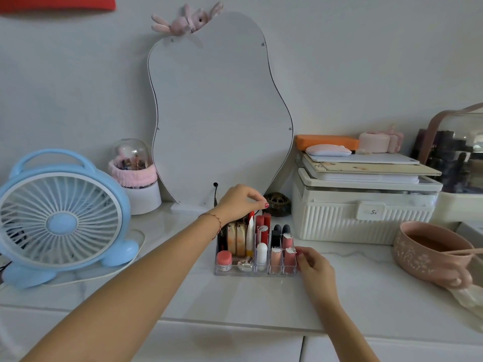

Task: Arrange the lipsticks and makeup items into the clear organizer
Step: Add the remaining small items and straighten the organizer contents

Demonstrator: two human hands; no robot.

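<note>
From the head view, your left hand (239, 202) pinches narrowly at the tall lipsticks (262, 226) in the back of the organizer (256, 271), mid-counter (235, 296). Your right hand (315, 267) steadies its right wall, grip loose. Next, probably seat that tube straight.

The white counter (235, 299) carries a blue fan (61, 218), mirror (219, 108), clear organizer (254, 271), ribbed box (363, 218) and pink bowl (428, 253)

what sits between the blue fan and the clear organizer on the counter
In the head view, only the left forearm crosses above that stretch; the white counter between the blue fan and the clear organizer holds just the fan's white cord.
</note>
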